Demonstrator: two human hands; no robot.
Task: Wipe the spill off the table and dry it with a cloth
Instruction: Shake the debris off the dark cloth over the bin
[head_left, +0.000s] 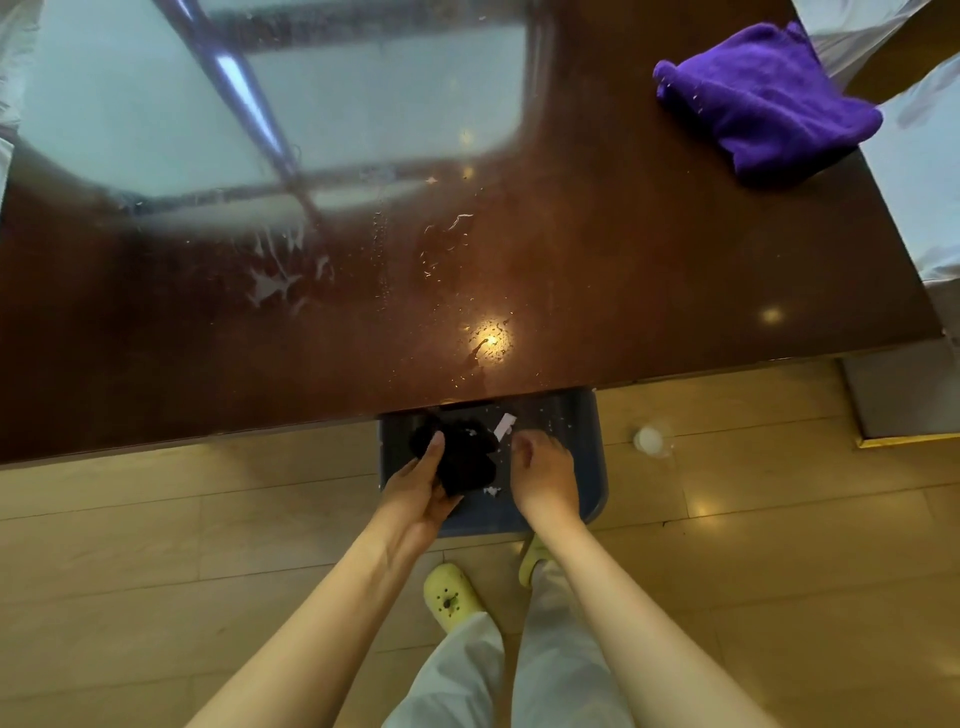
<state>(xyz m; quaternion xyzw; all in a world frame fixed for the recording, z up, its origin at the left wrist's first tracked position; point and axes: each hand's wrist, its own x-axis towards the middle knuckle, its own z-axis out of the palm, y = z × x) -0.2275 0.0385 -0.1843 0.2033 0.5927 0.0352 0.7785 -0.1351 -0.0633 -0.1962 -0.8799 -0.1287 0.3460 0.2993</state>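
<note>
While left hand (423, 488) grips one black cloth (460, 457), right hand (543, 467) curled, empty; one purple cloth (763, 104) on table (623, 260).

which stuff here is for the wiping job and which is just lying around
For the job: dark wet cloth in left hand, folded purple towel, water droplets on brown table, blue bin.
Lying about: white round object on floor.
</note>
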